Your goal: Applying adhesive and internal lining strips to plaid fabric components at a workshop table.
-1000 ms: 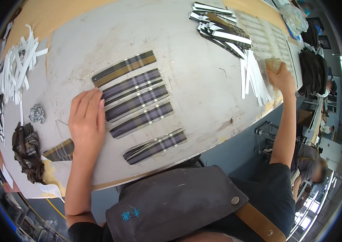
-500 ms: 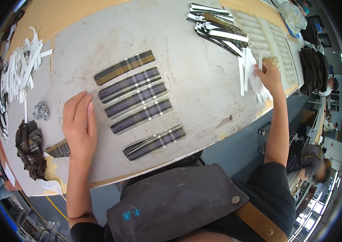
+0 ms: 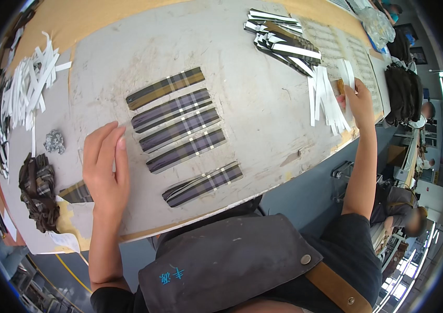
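Note:
My right hand [image 3: 361,101] is closed in a pinch on a white strip [image 3: 349,73], above the right end of the table. Beside it lie several loose white strips [image 3: 326,101], fanned out. My left hand [image 3: 105,169] hovers at the left with its fingers stretched out and nothing visible in them. To its right, several folded plaid fabric strips [image 3: 180,128] lie roughly parallel, the nearest one [image 3: 203,183] set a little apart. Under my left wrist a plaid fabric piece [image 3: 77,193] is partly hidden.
A pile of plaid and white strips [image 3: 284,41] lies at the far right. White strips [image 3: 31,86] are heaped at the left, above a crumpled patterned scrap [image 3: 54,142] and bunched dark plaid cloth [image 3: 39,193]. The grey table's [image 3: 253,120] front edge runs before me. Another person [image 3: 400,208] sits at the right.
My right hand has shifted slightly right, and the white strip in it has risen clear of the loose ones. My left hand has barely moved.

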`<control>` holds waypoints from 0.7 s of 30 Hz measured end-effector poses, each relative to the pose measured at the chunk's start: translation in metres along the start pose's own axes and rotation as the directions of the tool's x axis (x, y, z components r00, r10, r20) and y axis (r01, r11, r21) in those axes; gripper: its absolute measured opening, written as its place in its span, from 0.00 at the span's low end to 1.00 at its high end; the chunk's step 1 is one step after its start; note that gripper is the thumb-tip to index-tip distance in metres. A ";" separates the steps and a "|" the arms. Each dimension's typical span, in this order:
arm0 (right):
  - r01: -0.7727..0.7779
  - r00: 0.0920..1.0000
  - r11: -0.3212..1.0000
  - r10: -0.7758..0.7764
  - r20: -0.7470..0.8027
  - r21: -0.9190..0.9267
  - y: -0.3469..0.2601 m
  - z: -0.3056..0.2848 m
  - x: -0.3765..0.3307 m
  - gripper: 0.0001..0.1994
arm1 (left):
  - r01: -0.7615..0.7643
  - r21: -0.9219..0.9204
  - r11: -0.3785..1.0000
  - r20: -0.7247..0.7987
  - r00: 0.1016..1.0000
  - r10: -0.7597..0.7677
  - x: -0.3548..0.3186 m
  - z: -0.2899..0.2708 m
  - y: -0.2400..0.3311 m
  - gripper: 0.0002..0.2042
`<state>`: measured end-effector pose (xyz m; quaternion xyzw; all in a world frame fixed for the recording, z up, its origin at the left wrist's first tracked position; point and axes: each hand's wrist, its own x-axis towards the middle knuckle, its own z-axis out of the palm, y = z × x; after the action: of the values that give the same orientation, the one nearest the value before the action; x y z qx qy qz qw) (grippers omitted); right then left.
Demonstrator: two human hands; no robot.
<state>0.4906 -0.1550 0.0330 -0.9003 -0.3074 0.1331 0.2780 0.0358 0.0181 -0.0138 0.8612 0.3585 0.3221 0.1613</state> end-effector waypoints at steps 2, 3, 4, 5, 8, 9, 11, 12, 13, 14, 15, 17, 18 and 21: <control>-0.006 1.000 0.978 0.000 0.027 0.209 -0.018 0.007 -0.013 0.08 | 0.010 -0.031 0.999 0.003 1.000 -0.010 0.002 -0.001 0.008 0.08; -0.019 0.974 0.947 -0.055 0.219 0.321 -0.029 0.011 -0.020 0.06 | 0.017 -0.026 1.000 0.002 1.000 -0.017 0.002 0.000 0.013 0.08; -0.055 0.910 0.902 -0.131 0.393 0.427 -0.042 0.016 -0.029 0.05 | -0.003 -0.100 0.995 0.003 1.000 0.003 0.004 0.002 0.019 0.08; -0.076 0.906 0.866 -0.147 0.396 0.495 -0.066 0.033 -0.045 0.05 | -0.014 -0.167 0.986 0.002 1.000 0.014 0.004 0.005 0.025 0.08; -0.196 0.782 0.824 -0.195 0.592 0.532 -0.100 0.067 -0.078 0.06 | 0.092 -0.383 0.919 0.130 0.991 -0.045 0.003 0.012 0.045 0.09; -0.198 0.744 0.850 -0.194 0.640 0.489 -0.112 0.076 -0.089 0.07 | 0.105 -0.365 0.925 0.127 0.990 -0.063 0.002 0.015 0.051 0.09; -0.193 0.668 0.868 -0.226 0.709 0.458 -0.126 0.091 -0.105 0.07 | 0.354 -0.620 0.700 0.289 0.933 -0.215 -0.001 0.021 0.060 0.08; -0.218 0.608 0.856 -0.257 0.752 0.469 -0.133 0.097 -0.113 0.07 | 0.363 -0.606 0.707 0.284 0.930 -0.234 -0.001 0.021 0.063 0.08; -0.244 0.544 0.845 -0.287 0.788 0.476 -0.137 0.102 -0.117 0.07 | 0.498 -0.682 0.536 0.370 0.867 -0.334 -0.001 0.020 0.065 0.08; -0.249 0.477 0.845 -0.318 0.819 0.473 -0.138 0.107 -0.119 0.07 | 0.600 -0.727 0.334 0.463 0.787 -0.407 -0.002 0.018 0.065 0.08; -0.251 0.465 0.844 -0.324 0.824 0.473 -0.140 0.111 -0.120 0.07 | 0.604 -0.723 0.336 0.459 0.783 -0.419 -0.003 0.016 0.062 0.08; -0.212 0.416 0.872 -0.328 0.848 0.441 -0.143 0.117 -0.124 0.05 | 0.644 -0.752 0.140 0.548 0.729 -0.411 -0.005 0.011 0.056 0.07; -0.215 0.411 0.871 -0.329 0.850 0.441 -0.144 0.120 -0.127 0.05 | 0.646 -0.750 0.139 0.547 0.725 -0.418 -0.008 0.011 0.054 0.07; -0.175 0.375 0.901 -0.311 0.873 0.397 -0.150 0.121 -0.129 0.07 | 0.570 -0.766 0.296 0.483 0.815 -0.321 -0.016 0.012 0.048 0.05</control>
<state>0.2692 -0.0866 0.0313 -0.5722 -0.4101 0.6635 0.2532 0.0597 -0.0275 -0.0050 0.5394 0.3386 0.2962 0.7118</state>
